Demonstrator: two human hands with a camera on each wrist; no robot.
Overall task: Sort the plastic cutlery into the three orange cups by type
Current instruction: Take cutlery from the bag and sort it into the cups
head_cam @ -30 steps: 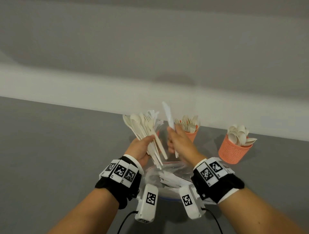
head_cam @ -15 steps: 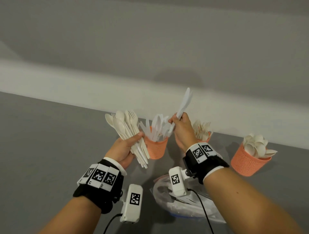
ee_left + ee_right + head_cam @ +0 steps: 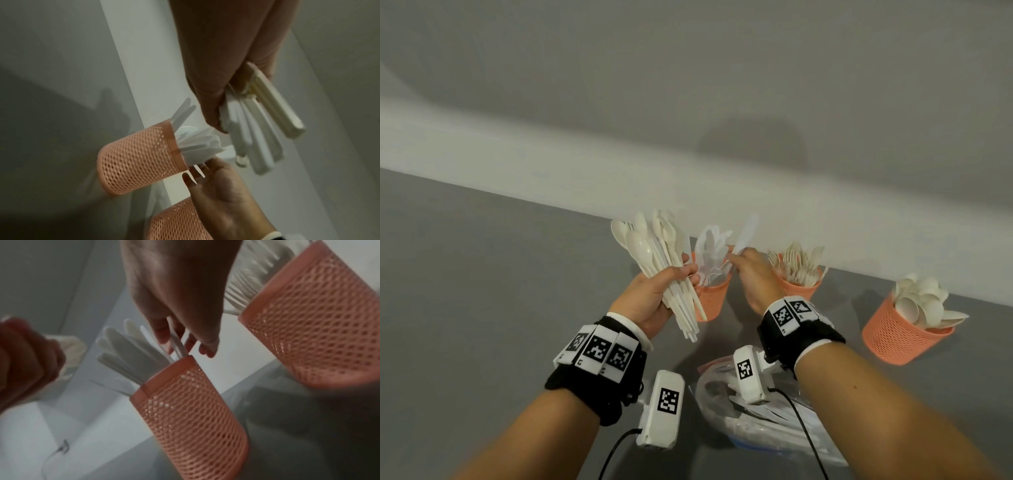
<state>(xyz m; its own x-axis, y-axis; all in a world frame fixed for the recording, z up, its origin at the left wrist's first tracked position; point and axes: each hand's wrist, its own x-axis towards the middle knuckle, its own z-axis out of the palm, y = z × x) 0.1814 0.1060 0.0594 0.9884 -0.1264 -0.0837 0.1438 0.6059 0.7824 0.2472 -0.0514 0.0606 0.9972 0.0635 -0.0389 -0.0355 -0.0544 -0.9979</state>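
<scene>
My left hand grips a fanned bundle of white cutlery, mostly spoons, bowls up; its handles show in the left wrist view. My right hand pinches a white knife and holds it just over the left orange mesh cup, which is full of knives. In the right wrist view the fingers hold the thin knife at that cup's rim. The middle cup holds forks. The right cup holds spoons.
A clear plastic bag with more white cutlery lies on the grey table between my forearms. A pale wall ledge runs close behind the cups. The fork cup stands close to the right of the knife cup.
My right hand has brought the knife from high in the air down to the knife cup. My left hand with the bundle has moved closer to that cup.
</scene>
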